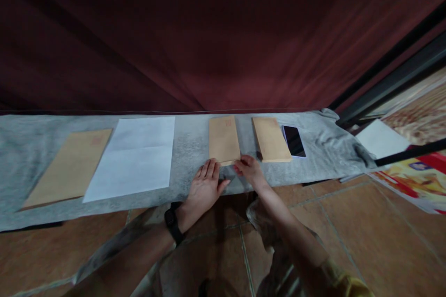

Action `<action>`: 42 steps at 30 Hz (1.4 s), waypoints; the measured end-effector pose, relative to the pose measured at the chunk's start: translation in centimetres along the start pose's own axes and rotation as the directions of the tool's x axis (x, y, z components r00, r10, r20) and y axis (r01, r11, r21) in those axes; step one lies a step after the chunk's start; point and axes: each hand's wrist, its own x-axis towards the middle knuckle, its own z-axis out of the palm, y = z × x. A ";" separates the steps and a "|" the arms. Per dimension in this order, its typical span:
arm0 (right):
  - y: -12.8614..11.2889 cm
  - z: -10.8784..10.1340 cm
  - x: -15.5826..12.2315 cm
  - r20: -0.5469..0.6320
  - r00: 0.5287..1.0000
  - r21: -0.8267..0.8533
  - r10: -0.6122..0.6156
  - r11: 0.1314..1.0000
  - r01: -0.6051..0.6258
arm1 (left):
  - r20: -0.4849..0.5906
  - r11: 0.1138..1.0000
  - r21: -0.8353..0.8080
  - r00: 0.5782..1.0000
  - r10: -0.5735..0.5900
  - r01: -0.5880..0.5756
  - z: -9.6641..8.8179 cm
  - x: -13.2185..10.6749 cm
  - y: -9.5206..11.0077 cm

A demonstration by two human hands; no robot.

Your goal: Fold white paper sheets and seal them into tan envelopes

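Note:
A brown paper envelope (224, 137) with a small red print at its top right lies flat in front of me. My left hand (206, 185) rests over its lower left corner, palm down with the fingers stretched out and the thumb apart. At the lower right corner, the fingers of my right hand (250, 169) are pinched on the envelope's near edge, which looks like a narrow folded flap. To the right lies a stack of brown envelopes (272, 139). On the left are a sheet of white paper (134, 155) and another brown envelope (71, 164), partly under the sheet.
A grey cloth (190, 134) covers the long narrow surface. Beside the envelope stack lies a phone (294, 141) with a dark screen. A dark red curtain (216, 46) hangs behind. On the right are a dark metal frame (390, 79) and a colourful printed box (418, 178).

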 end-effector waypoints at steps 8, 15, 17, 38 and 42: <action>-1.5 0.4 -0.5 0.044 0.994 0.304 0.104 0.946 -0.112 | -0.018 0.967 -0.232 0.994 -0.110 0.103 -1.0 2.2 -1.9; -2.9 -0.4 -1.5 0.087 0.983 0.416 0.159 0.891 -0.181 | 0.088 0.656 -0.641 0.887 -0.453 0.398 0.0 3.7 -3.6; -3.0 -0.6 -1.7 0.104 0.979 0.402 0.173 0.893 -0.201 | 0.198 0.488 -0.747 0.851 -0.486 0.452 0.1 3.9 -3.7; -2.4 -0.3 -2.4 -0.042 0.980 -0.862 -0.196 0.503 0.063 | 0.362 0.591 -0.525 0.789 -0.497 0.612 -1.0 4.2 -2.1; -2.8 0.1 -3.5 -0.068 0.961 -0.943 -0.269 0.333 0.027 | 0.355 0.693 -0.373 0.785 -0.507 0.617 -1.8 4.5 -1.5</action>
